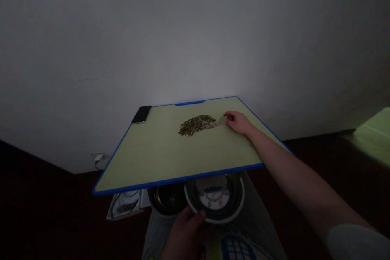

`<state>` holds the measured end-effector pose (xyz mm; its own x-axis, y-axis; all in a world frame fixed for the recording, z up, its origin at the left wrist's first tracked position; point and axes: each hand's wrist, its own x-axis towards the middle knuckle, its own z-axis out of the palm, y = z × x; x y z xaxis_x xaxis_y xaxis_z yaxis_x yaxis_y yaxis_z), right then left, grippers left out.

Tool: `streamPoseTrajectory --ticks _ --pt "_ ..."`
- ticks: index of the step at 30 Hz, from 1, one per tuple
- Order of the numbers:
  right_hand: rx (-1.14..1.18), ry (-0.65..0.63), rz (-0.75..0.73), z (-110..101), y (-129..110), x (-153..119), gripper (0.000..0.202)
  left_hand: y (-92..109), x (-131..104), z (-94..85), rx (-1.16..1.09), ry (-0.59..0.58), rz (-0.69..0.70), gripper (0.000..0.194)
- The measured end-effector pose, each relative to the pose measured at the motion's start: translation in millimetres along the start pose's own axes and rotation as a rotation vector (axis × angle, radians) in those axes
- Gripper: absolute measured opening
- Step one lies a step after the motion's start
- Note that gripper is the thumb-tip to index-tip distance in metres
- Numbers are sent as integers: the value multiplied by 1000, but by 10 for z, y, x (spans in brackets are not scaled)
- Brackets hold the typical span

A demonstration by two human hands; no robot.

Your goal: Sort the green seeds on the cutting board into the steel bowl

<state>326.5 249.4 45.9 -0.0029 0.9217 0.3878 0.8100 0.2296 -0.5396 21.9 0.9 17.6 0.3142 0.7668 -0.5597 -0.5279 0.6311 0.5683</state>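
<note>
A loose heap of small greenish-brown grains, like seeds or beans, lies on a pale yellow-green tabletop edged in blue. My right hand reaches in over the board, fingers pinched on a thin see-through piece like a card. That piece is at the heap's right end, where paler bits show. Below the front edge, my left hand grips the rim of a steel bowl, thumb on the rim. Part of the bowl is hidden under the board.
A dark phone lies at the board's back left corner. Another metal bowl sits left of the held one, over my lap. A clear bag is lower left. The wall stands behind the board, with a plugged-in charger.
</note>
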Motion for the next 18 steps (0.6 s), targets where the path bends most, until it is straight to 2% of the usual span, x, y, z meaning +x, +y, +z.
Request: streamPoseTrajectory --ticks 10,18 --pt "4 -48 55 -35 -7 -10 35 -1 -5 -2 -15 2 -6 32" --pt "14 -50 -1 -40 -21 -28 33 -20 18 -28 11 10 20 31"
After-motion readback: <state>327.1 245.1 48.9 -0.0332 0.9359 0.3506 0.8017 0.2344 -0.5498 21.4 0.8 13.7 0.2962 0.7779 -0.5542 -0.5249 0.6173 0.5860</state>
